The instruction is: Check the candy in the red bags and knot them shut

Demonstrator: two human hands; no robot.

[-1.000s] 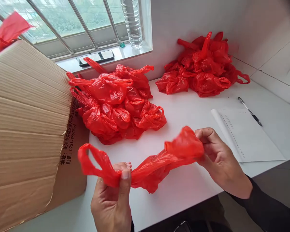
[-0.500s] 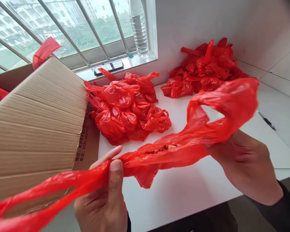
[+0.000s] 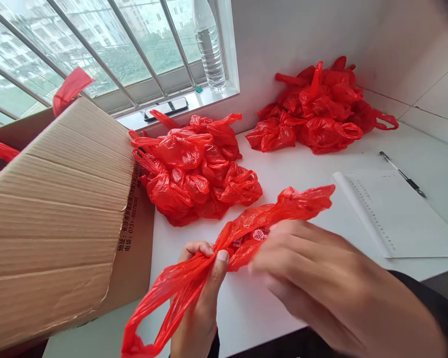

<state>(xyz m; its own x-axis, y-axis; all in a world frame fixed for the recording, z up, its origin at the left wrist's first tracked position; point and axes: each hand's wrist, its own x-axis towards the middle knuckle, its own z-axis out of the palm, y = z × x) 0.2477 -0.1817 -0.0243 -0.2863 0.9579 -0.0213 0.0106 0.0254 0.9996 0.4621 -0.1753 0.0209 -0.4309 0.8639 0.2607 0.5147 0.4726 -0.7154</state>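
A red plastic bag with loop handles is stretched over the white table. Thumb and fingers of my left hand pinch it at the gathered neck, and one handle loop hangs down to the lower left. Dark red printed items with pale round markings show through its gap. My right hand lies across the bag's right side, fingers curled and smeared by motion. Whether those fingers grip the plastic cannot be made out. The other end of the bag sticks out beyond them.
Knotted red bags are heaped in a near pile and a far pile. At left stands an open cardboard box. A notebook and pen lie right. A water bottle and phone rest on the windowsill.
My right hand has moved left and inward from the bag's far handle, which has dropped. My left hand has shifted right, still pinching. The notebook has come into sight.
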